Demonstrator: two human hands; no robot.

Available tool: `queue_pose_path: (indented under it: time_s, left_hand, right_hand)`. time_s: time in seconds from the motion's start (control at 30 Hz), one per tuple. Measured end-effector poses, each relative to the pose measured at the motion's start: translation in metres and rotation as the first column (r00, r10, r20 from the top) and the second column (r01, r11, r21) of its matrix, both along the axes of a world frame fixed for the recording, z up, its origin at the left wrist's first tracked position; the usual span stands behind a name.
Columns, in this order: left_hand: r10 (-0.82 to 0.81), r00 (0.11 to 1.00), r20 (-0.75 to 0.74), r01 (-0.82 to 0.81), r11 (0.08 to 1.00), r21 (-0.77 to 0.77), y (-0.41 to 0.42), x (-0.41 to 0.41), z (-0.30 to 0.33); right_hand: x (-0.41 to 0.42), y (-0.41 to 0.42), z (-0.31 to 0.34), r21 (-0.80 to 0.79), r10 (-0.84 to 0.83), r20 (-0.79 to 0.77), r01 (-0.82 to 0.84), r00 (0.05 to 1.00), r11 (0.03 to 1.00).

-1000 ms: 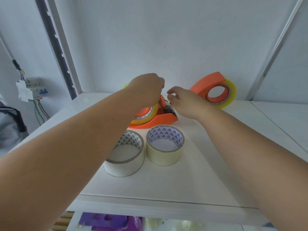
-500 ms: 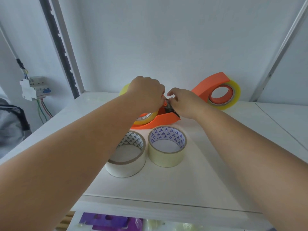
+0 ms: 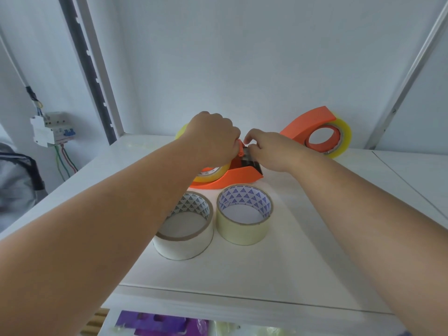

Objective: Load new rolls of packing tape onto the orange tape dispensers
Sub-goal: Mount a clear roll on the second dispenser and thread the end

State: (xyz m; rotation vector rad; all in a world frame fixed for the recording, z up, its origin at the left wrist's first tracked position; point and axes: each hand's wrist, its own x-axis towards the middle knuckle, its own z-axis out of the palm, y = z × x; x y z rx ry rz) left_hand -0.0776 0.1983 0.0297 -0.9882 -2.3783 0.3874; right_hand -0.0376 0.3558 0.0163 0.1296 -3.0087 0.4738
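An orange tape dispenser [image 3: 238, 175] lies on the white shelf [image 3: 278, 263] with a yellow-clear tape roll [image 3: 211, 174] in it. My left hand [image 3: 212, 137] grips the top of this dispenser and roll. My right hand [image 3: 269, 150] pinches the tape end at the dispenser's black cutter, just right of the left hand. A second orange dispenser [image 3: 308, 127] with its own clear roll leans against the back wall to the right. Two loose rolls stand in front: a white one [image 3: 185, 241] and a yellowish one [image 3: 242, 230].
A dark slotted upright [image 3: 84, 66] and an electrical breaker box [image 3: 52, 129] with wires are at the left. A grey metal upright [image 3: 409, 69] rises at the right. Purple items [image 3: 157, 323] lie below the shelf's front edge.
My right hand has closed in on the dispenser's cutter and now pinches there. My left hand has settled lower onto the dispenser. The view shifted slightly.
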Motion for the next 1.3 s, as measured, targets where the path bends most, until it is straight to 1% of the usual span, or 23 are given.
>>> queue_pose_path:
  time_s: [0.1, 0.2, 0.27, 0.37, 0.43, 0.6, 0.73, 0.8, 0.87, 0.93, 1.0, 1.07, 1.1, 1.17, 1.3]
  left_hand:
    - [-0.049, 0.998, -0.03, 0.049, 0.999, 0.016, -0.005, -0.002, -0.003]
    - [-0.077, 0.997, -0.002, 0.077, 0.996, 0.041, -0.011, -0.004, -0.003]
    - [-0.085, 0.994, 0.068, 0.076, 0.988, 0.133, -0.021, -0.006, -0.001]
    - [-0.106, 0.961, 0.257, 0.023, 0.952, 0.304, -0.036, -0.009, 0.003]
    - [-0.137, 0.929, 0.343, 0.009, 0.937, 0.348, -0.04, -0.007, 0.006]
    - [-0.126, 0.897, 0.423, -0.05, 0.923, 0.381, -0.042, -0.004, 0.014]
    - [-0.161, 0.858, 0.487, -0.119, 0.861, 0.494, -0.051, -0.007, 0.011]
    - [-0.204, 0.836, 0.509, -0.144, 0.814, 0.563, -0.053, -0.008, 0.006]
    - [-0.246, 0.813, 0.527, -0.192, 0.742, 0.643, -0.055, -0.009, 0.002]
    - [-0.277, 0.806, 0.524, -0.242, 0.653, 0.718, -0.058, -0.011, -0.002]
    - [-0.309, 0.802, 0.51, -0.291, 0.544, 0.787, -0.063, -0.013, -0.009]
    - [-0.346, 0.795, 0.499, -0.334, 0.438, 0.835, -0.069, -0.015, -0.014]
    - [-0.353, 0.793, 0.496, -0.351, 0.401, 0.846, -0.071, -0.016, -0.016]
    - [-0.358, 0.793, 0.493, -0.371, 0.358, 0.857, -0.074, -0.017, -0.018]
    - [-0.375, 0.793, 0.48, -0.384, 0.304, 0.872, -0.076, -0.019, -0.02]
  right_hand:
    - [0.002, 0.0, -0.002, 0.041, -0.008, -0.024, 0.009, 1.0, 0.999]
    - [0.006, 0.006, -0.003, 0.028, -0.017, -0.024, 0.018, 1.0, 0.999]
    - [0.01, 0.015, -0.002, 0.0, -0.035, -0.012, 0.035, 0.999, 0.999]
    - [0.018, 0.028, -0.002, -0.029, -0.064, 0.01, 0.064, 0.998, 0.998]
    - [0.021, 0.035, -0.004, -0.048, -0.077, 0.01, 0.078, 0.997, 0.996]
    - [0.026, 0.049, -0.012, -0.122, -0.107, -0.001, 0.106, 0.994, 0.987]
    - [0.029, 0.056, -0.017, -0.156, -0.144, 0.006, 0.143, 0.99, 0.977]
    - [0.028, 0.056, -0.019, -0.178, -0.147, 0.002, 0.145, 0.989, 0.973]
    - [0.029, 0.054, -0.02, -0.218, -0.149, -0.003, 0.145, 0.989, 0.965]
    - [0.029, 0.05, -0.019, -0.264, -0.142, -0.007, 0.135, 0.99, 0.955]
    - [0.028, 0.044, -0.017, -0.3, -0.131, -0.013, 0.121, 0.991, 0.946]
    - [0.026, 0.037, -0.015, -0.343, -0.109, -0.015, 0.098, 0.994, 0.934]
    - [0.025, 0.034, -0.015, -0.364, -0.099, -0.012, 0.088, 0.995, 0.927]
    - [0.022, 0.028, -0.014, -0.402, -0.095, 0.0, 0.087, 0.995, 0.912]
    - [0.02, 0.017, -0.015, -0.462, -0.101, 0.014, 0.096, 0.995, 0.882]
